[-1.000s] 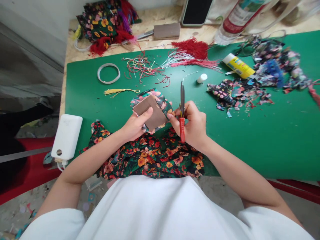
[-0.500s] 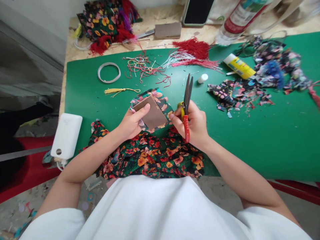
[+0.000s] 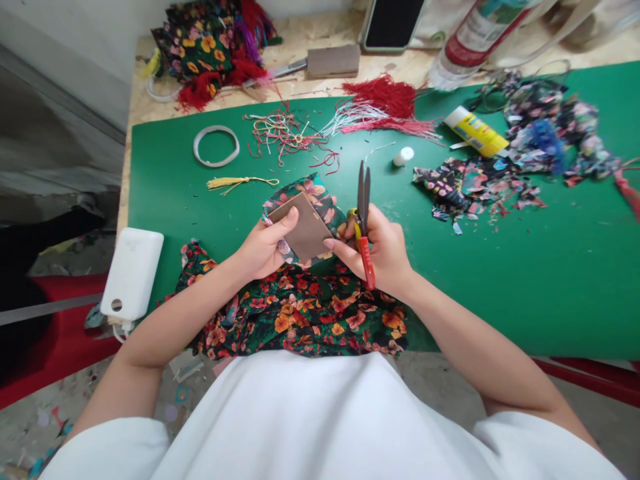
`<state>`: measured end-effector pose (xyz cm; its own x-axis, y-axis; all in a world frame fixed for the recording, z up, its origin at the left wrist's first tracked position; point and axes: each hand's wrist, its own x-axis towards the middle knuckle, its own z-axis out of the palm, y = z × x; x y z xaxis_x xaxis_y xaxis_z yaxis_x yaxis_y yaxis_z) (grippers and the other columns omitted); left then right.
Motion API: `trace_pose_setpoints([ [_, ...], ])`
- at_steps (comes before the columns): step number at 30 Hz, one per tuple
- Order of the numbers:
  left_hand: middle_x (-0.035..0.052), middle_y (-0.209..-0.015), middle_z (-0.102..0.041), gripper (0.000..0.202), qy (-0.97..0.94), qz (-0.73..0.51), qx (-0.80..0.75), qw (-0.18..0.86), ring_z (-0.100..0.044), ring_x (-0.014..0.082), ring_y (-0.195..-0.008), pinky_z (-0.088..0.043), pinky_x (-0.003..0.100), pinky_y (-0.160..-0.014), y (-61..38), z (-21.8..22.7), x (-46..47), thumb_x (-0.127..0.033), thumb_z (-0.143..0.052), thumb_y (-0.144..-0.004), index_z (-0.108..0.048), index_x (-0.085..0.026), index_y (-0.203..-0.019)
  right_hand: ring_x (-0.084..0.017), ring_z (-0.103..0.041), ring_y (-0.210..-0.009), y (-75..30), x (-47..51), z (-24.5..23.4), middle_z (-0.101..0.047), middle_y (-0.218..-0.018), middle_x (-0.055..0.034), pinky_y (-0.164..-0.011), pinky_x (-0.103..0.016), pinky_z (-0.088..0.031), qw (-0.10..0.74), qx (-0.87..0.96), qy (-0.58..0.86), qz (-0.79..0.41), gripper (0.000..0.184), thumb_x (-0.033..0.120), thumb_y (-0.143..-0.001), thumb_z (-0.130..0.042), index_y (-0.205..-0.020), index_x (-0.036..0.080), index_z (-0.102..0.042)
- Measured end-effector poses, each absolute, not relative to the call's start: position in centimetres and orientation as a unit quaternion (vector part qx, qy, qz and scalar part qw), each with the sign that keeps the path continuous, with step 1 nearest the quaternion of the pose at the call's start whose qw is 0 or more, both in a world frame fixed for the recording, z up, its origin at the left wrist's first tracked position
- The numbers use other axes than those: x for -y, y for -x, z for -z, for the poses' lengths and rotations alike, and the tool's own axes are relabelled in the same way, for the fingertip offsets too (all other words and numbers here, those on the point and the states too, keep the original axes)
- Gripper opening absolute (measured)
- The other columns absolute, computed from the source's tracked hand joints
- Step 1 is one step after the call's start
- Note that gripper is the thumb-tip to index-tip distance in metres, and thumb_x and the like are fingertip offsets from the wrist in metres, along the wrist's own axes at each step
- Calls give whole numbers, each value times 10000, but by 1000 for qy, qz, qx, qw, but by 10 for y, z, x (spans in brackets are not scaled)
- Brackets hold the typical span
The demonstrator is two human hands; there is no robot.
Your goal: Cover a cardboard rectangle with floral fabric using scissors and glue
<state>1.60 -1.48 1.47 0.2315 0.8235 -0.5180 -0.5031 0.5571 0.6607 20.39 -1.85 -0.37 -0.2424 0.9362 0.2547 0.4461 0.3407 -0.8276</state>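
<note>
My left hand [image 3: 267, 247] is closed on a brown rectangular card [image 3: 303, 230] backed by a piece of floral fabric [image 3: 320, 193], its thumb flat on the card's face. The fabric sticks out past the card's edges. A pair of scissors [image 3: 364, 207] with red and yellow handles rests in my right hand [image 3: 383, 250], dark blades pointing up and away from the card. My right thumb presses near the card's right corner, with the fingers behind. Under both hands spreads a larger crumpled floral cloth [image 3: 300, 310].
On the green mat [image 3: 500, 280] lie a tape roll [image 3: 216, 147], a yellow tassel [image 3: 240, 181], loose threads [image 3: 285, 137], red tassels [image 3: 385, 100], a glue stick [image 3: 477, 132], its white cap [image 3: 403, 157] and fabric scraps [image 3: 465, 187]. A white power bank [image 3: 133, 273] sits at the left edge.
My right hand has moved slightly left, its thumb now on the card's corner. The scissors have shifted left and a little down, tilting left. My left hand keeps its hold.
</note>
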Motion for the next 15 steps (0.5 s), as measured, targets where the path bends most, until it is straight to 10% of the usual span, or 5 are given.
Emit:
trace_pose_setpoints([
  [15,-6,-763,-757,333,-234,-511,-437,702,-728,141,-747,-586,243,-776,-11,-5,5,-376,-869,-638,-714,-165,-844,-134,-434,-505,-211,6,-10,-552,-588,9,-509,-272,-311,287,666,636,-265,394,589,-859,-567,-748,241,-419],
])
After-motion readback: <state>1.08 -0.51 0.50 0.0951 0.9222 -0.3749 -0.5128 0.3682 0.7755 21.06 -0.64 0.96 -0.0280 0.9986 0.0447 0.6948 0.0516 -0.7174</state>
